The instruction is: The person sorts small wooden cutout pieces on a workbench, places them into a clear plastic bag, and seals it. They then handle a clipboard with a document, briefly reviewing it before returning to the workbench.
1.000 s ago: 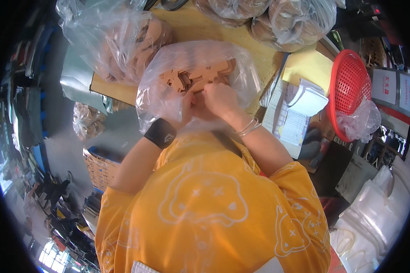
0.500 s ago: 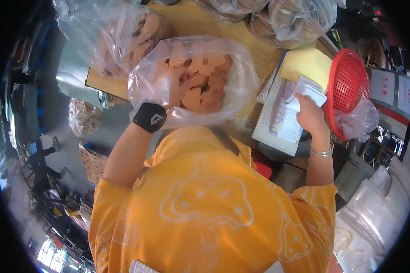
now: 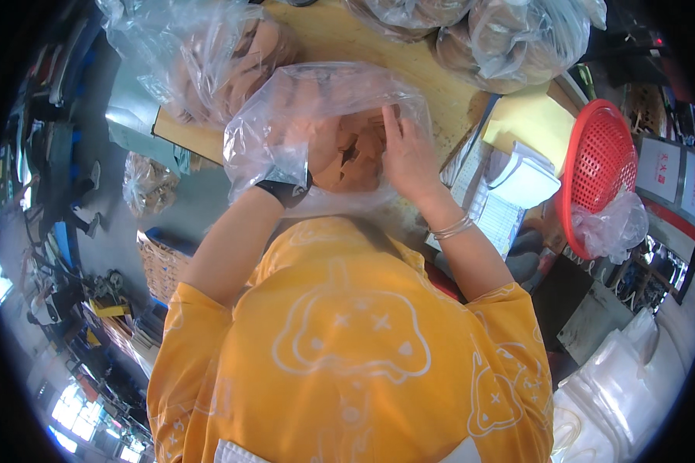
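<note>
A clear plastic bag stands wide-mouthed in front of me, holding several stacked flat brown cut pieces. My left hand, with a black band at its wrist, reaches into the bag among the pieces. Plastic blurs its fingers, so their grip cannot be made out. At the bag's right side, my right hand has its fingers stretched out, the tips against the brown pieces near the bag's rim. Bracelets circle the right wrist.
Filled plastic bags stand at the back left and others at the back right of the wooden table. To the right lie yellow paper, a folded white pad and printed sheets, beside a red perforated basket.
My right hand has left the white pad and papers and swung left to the bag. My left hand has shifted right, deeper among the pieces, and the bag's plastic now drapes over it.
</note>
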Motion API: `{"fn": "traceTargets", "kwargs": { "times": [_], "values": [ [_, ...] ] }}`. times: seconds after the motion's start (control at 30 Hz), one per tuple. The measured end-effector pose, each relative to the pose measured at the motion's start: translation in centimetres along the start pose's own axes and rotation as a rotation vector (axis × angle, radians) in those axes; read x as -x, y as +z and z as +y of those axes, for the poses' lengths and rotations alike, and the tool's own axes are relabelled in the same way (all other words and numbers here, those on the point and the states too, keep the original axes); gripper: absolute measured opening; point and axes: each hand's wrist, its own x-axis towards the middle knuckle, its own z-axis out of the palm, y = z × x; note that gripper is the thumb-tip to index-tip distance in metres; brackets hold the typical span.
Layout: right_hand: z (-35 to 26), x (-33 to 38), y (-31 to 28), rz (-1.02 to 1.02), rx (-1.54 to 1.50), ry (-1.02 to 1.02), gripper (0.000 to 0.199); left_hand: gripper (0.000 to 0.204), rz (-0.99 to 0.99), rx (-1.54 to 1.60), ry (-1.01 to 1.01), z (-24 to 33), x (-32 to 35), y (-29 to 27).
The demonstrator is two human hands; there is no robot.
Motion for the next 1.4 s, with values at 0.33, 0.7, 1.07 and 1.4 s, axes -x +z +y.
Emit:
{"fn": "traceTargets", "kwargs": {
  "times": [0.33,0.7,1.07,1.4],
  "values": [
    [0.7,-0.8,-0.3,0.102,-0.387,0.103,0.039,0.040,-0.080,-0.165,0.022,1.2,-0.9,-2.4],
    [9.8,5.9,-5.5,0.769,-1.084,0.524,0.014,0.030,-0.201,-0.055,-0.044,-0.3,0.2,0.0],
    [8.1,4.5,-5.6,0.614,-1.001,0.316,0.015,0.022,-0.134,0.200,-0.119,0.5,-1.2,-2.4],
    [10.8,6.5,-6.1,-0.052,-0.152,0.482,0.020,0.017,-0.827,0.230,0.454,12.7,4.8,-2.3]
  ]
}}
